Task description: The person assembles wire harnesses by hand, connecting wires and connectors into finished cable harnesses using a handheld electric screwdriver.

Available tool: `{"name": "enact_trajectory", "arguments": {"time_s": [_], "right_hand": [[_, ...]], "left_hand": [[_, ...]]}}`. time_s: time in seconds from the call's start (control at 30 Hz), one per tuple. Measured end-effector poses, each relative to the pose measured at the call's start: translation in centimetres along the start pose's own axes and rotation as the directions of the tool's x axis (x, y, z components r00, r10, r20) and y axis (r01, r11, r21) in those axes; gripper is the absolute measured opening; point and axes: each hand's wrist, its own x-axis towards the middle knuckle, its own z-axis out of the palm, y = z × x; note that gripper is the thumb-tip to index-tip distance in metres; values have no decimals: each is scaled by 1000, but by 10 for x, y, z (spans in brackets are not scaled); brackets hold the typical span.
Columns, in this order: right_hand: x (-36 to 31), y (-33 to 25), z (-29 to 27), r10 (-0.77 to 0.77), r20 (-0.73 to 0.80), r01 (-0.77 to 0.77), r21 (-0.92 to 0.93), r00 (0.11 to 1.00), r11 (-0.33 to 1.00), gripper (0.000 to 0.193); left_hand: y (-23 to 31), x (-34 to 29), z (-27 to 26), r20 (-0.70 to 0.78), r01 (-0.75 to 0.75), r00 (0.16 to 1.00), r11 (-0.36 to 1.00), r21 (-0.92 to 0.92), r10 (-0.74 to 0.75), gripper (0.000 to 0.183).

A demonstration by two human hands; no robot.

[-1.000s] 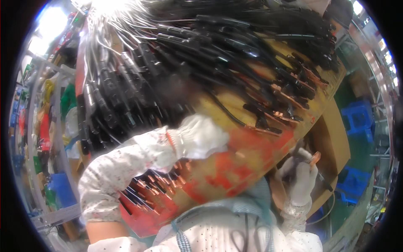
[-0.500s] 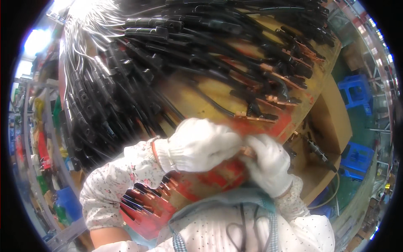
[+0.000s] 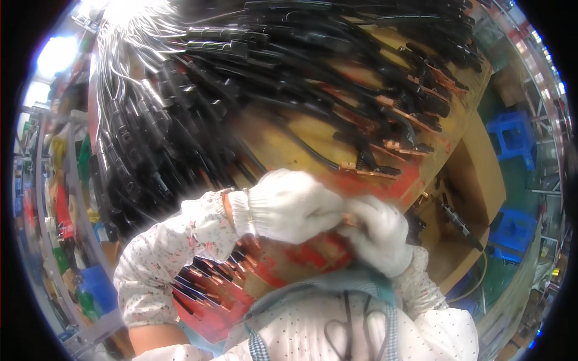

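Note:
Both my hands wear white knitted gloves and meet over the red-painted part of the table. My left hand is closed, its fingers turned away so that anything in them is hidden. Close against its fingertips, my right hand pinches a small copper-coloured piece, mostly covered by the gloves and blurred. Just beyond the hands lies a black cable ending in a copper-jawed clamp. Nearer my body, to the left, several thin black parts with copper ends rest on the red surface, partly behind my left sleeve.
A big heap of black cables and clamps covers the far table, with silvery wires at far left. To the right stands an open cardboard box with clamp parts inside. Blue plastic stools are beyond it.
My right hand has shifted slightly left and up, its fingers closing nearer to the left hand. Less of the copper-coloured piece shows. The left hand is nearly still.

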Motion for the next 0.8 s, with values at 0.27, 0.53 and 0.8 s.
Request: {"name": "enact_trajectory", "arguments": {"time_s": [0.27, 0.53, 0.8], "right_hand": [[6, -1, -9, -101, 43, 105, -121, 994, 987, 35], [24, -2, -14, -343, 172, 383, -357, 924, 852, 29], [30, 2, -15, -336, 129, 357, -212, 933, 910, 37]], "left_hand": [[5, -3, -2, 106, 82, 991, 996, 36, -85, 14], [-10, 1, 5, 177, 91, 980, 995, 38, -96, 21], [-15, -19, 7, -81, -43, 995, 995, 92, 51, 12]]}}
